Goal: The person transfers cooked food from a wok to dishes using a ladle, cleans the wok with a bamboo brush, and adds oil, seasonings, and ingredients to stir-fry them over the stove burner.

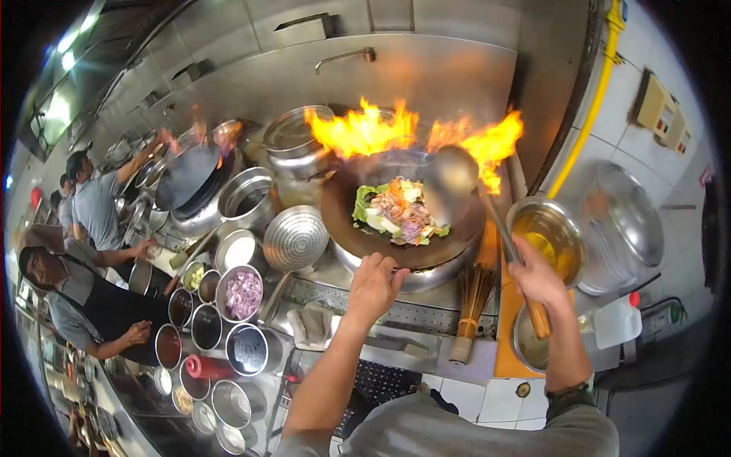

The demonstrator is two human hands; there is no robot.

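A large dark wok (458, 242) stands on the burner, with sliced vegetables and pale pieces of meat or seafood (401, 212) heaped in it. My left hand (373, 288) grips the wok's near edge, thumb to the right and fingers curled. What lies under those fingers is partly hidden. In my closed right hand (537, 270) is a long-handled ladle (500, 228) with a wooden grip end. Its round bowl is smeared by motion above the wok's right side. Tall flames (365, 131) rise along the wok's far rim.
A perforated strainer (295, 238) and pots of ingredients, including sliced onions (244, 294), stand left. A bamboo brush (474, 305) lies in front. To the right are a metal bowl of yellow oil (550, 247) and a plastic jug (618, 321). Co-workers (95, 297) stand at far left.
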